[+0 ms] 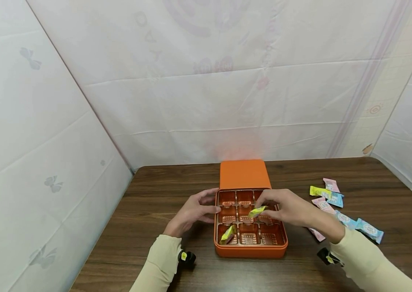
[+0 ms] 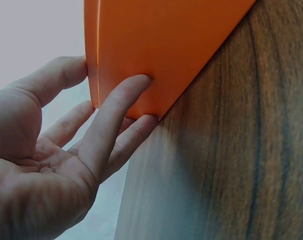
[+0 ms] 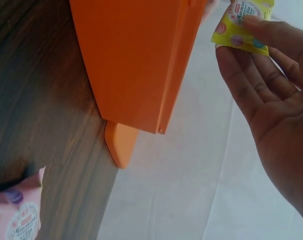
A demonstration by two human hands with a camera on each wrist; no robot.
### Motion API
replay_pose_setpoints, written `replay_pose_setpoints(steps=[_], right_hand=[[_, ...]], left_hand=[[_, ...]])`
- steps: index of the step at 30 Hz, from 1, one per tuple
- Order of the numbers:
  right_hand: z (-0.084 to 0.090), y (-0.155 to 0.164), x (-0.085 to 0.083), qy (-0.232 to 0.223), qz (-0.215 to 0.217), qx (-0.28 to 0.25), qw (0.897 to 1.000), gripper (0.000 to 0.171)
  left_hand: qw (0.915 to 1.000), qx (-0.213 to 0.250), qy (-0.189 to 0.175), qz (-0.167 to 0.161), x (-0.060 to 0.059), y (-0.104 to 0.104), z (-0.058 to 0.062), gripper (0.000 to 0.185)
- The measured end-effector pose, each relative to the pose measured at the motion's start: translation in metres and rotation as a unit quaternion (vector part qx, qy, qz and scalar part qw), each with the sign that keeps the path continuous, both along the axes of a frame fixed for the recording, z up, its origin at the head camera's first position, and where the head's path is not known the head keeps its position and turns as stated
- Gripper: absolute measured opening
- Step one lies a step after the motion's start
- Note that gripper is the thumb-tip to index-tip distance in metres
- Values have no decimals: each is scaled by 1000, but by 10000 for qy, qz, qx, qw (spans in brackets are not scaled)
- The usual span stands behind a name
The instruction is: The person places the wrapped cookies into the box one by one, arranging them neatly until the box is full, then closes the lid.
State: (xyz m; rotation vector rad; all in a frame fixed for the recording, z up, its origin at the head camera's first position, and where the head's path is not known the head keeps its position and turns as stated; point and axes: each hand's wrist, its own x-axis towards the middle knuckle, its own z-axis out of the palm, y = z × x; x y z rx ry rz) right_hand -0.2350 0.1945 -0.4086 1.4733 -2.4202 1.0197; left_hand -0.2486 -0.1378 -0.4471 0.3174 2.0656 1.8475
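An orange box (image 1: 251,252) stands on the table, its lid (image 1: 244,173) folded open behind it and its inside split into several compartments. One yellow wrapped candy (image 1: 228,234) lies in the front left compartment. Above the middle of the box, my right hand (image 1: 289,207) pinches another yellow candy (image 3: 244,22) between thumb and fingers; the printed wrapper shows in the right wrist view. Fingertips of my left hand (image 1: 192,211) touch the left side of the box, the thumb at its rim. The left wrist view shows these fingers (image 2: 126,100) fairly straight against the orange wall.
Right of the box lie several wrapped candies: a yellow one (image 1: 320,192), pink ones (image 1: 331,185) and blue ones (image 1: 370,230). A pink one (image 1: 316,234) is partly hidden by the right forearm. White sheeting (image 1: 191,105) hangs behind the wooden table (image 1: 147,207).
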Motion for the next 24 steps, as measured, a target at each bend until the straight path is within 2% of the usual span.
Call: replay_pose_setpoints(steps=[12, 15, 21, 24], right_hand=[[2, -9, 4, -581, 340, -23, 9977, 25], [1, -11, 5, -507, 368, 1, 9980, 25], [-2, -15, 6, -34, 442, -5, 9990, 28], [-3, -17, 6, -42, 526, -43, 9986, 28]], left_hand=[[10000, 34, -17, -17, 0, -1, 1, 69], [10000, 30, -27, -8, 0, -1, 1, 69], [10000, 19, -67, 37, 0, 0, 1, 68], [10000, 25, -66, 36, 0, 0, 1, 68]])
